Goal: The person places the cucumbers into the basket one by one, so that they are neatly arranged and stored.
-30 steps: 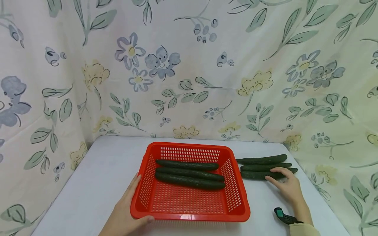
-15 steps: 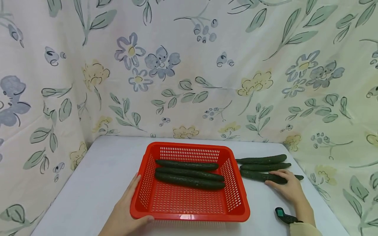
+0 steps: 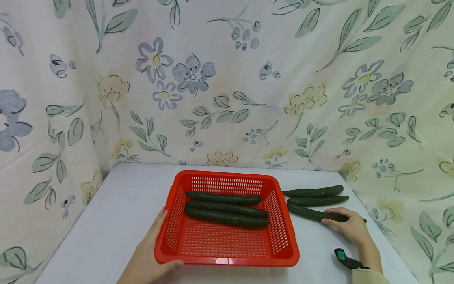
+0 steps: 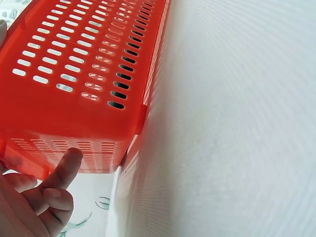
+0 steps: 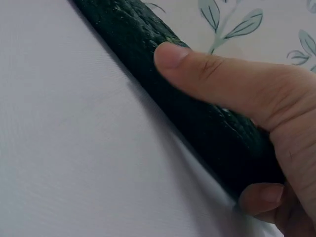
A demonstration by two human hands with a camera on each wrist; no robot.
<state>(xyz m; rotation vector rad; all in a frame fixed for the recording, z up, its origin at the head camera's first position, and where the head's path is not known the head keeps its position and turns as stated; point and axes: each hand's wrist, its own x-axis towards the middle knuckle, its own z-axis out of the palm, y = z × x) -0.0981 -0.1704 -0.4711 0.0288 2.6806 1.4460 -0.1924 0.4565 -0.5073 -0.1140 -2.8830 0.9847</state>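
In the head view, my right hand (image 3: 352, 225) pinches a dark green cucumber (image 3: 306, 212) on the white table, right of a red plastic basket (image 3: 227, 261). The right wrist view shows the thumb over the near side of this cucumber (image 5: 133, 44) and a fingertip at its lower edge. My left hand (image 3: 146, 249) rests against the basket's front left corner, thumb by the front rim. Its fingers (image 4: 69, 163) lie near the perforated outer wall in the left wrist view. Three cucumbers (image 3: 227, 218) lie side by side inside the basket.
Two more cucumbers, one far (image 3: 317, 192) and one nearer (image 3: 318, 201), lie right of the basket behind the held one. A floral curtain (image 3: 227, 86) surrounds the white table (image 3: 124, 197). A black strap device (image 3: 347, 260) sits on my right wrist.
My right hand has taken hold of the nearest loose cucumber. That cucumber's right end has moved right and towards me, away from the others. The left hand has stayed at the basket.
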